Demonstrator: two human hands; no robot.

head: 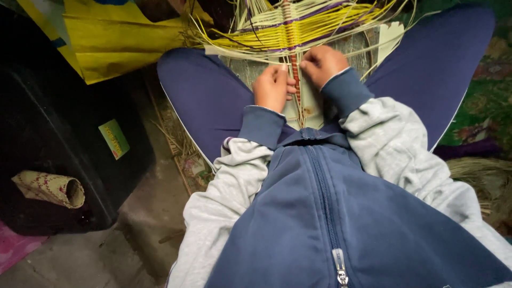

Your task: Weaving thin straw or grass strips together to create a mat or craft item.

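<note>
A half-woven mat of yellow and pale straw strips [298, 29] lies between my knees, with loose strands fanning out at the top. A red-brown central strip [294, 74] runs down its middle. My left hand [272, 88] is curled with its fingers pinching strands just left of that strip. On the other side my right hand [321, 64] is closed on strands. Both hands rest on the woven part, nearly touching. The fingertips are hidden under the knuckles.
A yellow bag [114, 37] lies at the upper left. A black box [58, 122] with a green label stands at the left, a rolled woven mat [50, 188] in front of it. Loose straw [482, 176] is piled at the right. My legs frame the work.
</note>
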